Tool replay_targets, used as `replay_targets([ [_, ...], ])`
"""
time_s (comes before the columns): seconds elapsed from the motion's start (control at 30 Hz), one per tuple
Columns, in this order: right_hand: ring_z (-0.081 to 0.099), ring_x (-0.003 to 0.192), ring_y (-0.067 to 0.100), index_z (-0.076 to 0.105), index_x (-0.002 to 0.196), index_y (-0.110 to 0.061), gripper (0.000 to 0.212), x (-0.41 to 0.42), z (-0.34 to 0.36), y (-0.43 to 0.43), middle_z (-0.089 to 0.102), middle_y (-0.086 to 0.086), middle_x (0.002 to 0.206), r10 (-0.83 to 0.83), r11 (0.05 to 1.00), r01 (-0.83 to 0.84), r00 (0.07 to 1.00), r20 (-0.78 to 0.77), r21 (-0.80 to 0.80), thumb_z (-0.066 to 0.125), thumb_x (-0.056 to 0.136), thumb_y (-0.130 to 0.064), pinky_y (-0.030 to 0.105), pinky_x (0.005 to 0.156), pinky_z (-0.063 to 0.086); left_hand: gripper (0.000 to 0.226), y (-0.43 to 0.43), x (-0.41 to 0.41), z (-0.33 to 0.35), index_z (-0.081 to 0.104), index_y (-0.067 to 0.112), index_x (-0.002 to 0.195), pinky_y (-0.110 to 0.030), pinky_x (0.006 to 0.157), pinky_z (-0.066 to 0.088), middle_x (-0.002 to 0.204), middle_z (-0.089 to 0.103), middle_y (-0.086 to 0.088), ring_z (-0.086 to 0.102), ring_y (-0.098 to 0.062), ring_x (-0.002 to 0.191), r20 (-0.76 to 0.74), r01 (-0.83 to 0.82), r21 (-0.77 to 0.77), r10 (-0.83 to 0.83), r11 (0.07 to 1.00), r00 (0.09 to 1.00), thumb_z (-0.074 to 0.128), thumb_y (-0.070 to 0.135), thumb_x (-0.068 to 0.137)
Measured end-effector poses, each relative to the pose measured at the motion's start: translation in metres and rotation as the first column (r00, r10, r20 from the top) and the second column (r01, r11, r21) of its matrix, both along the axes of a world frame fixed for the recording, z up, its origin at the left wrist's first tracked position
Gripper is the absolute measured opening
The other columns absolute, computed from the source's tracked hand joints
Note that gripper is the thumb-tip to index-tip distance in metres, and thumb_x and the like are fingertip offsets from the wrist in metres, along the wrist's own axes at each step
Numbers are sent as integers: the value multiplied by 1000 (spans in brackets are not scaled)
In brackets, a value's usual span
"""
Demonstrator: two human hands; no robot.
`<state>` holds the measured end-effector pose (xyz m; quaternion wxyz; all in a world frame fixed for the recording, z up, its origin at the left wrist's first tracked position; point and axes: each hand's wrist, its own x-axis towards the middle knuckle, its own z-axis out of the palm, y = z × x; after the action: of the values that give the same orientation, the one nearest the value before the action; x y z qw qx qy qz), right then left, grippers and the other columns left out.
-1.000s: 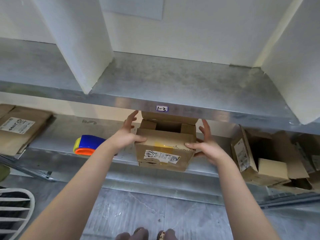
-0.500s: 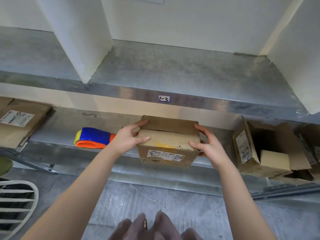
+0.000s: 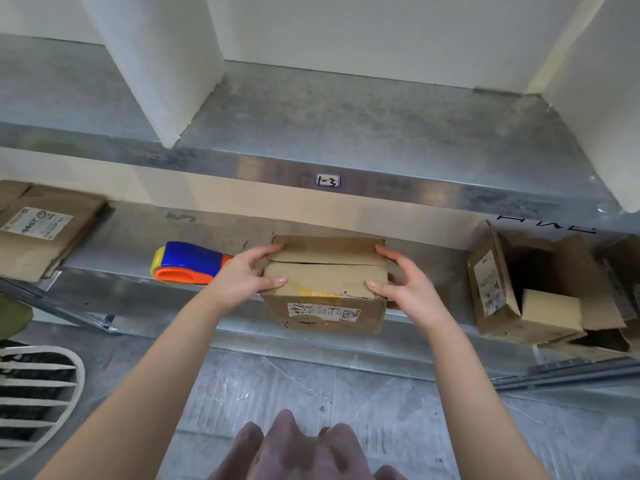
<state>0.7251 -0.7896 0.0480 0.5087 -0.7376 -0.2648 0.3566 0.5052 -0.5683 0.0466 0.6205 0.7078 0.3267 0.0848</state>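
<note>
A small brown cardboard box (image 3: pixel 325 289) with a white label on its front sits at the front edge of the lower metal shelf (image 3: pixel 114 268). Both top flaps are folded down and meet in a seam. My left hand (image 3: pixel 246 275) grips the box's left side, thumb on the top flap and fingers at the far corner. My right hand (image 3: pixel 405 289) grips the right side the same way, thumb on top.
A blue, yellow and orange tape dispenser (image 3: pixel 188 263) lies just left of the box. Flattened cardboard (image 3: pixel 38 230) lies at far left. An open, tipped box (image 3: pixel 519 289) stands at right. An upper shelf (image 3: pixel 346 116) with white dividers overhangs. A white rack (image 3: pixel 34 393) stands on the floor.
The box's top flaps, open a second ago, are now folded shut. Both hands moved from the flaps to the sides of the box.
</note>
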Motion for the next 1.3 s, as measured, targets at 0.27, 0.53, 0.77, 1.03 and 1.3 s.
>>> replay_targets([
  [0.27,51,126,14,55,126,-47,62,-13,-28,-1,53,-13,134,-80,997,80,997,2,11,78,80,-13,33,105,45,64,-16,9,-17,47,31,138,-22,112,25,139,42,13,35,0,127,7,-26,115,26,993,1000,73,11,83],
  [0.53,44,133,23,46,139,-37,63,15,-28,20,46,-3,146,-103,988,117,987,126,-104,74,84,-24,38,108,41,49,1,50,-32,54,23,134,-20,100,30,148,32,5,37,-8,128,-37,-30,458,52,889,998,69,25,87],
  [0.77,45,132,21,43,141,-38,64,16,-33,21,44,-4,146,-112,987,128,980,167,-93,74,85,-30,30,101,41,52,20,51,-31,51,26,136,-31,110,33,148,34,12,35,-10,135,-99,106,448,-68,888,993,65,36,86],
  [1.03,39,133,25,41,144,-32,58,-2,-17,8,44,3,144,-78,973,199,756,650,-116,63,90,-36,37,100,40,63,0,41,-16,28,27,150,-41,115,23,158,21,3,12,-22,147,-260,244,732,-70,636,963,57,34,94],
  [1.3,34,138,30,55,134,-28,45,-36,-7,23,51,4,140,50,991,76,561,827,-111,50,91,-40,45,108,39,59,-10,23,-5,32,24,148,-47,116,23,157,26,-1,15,-27,146,-311,306,836,-65,457,948,46,47,95],
])
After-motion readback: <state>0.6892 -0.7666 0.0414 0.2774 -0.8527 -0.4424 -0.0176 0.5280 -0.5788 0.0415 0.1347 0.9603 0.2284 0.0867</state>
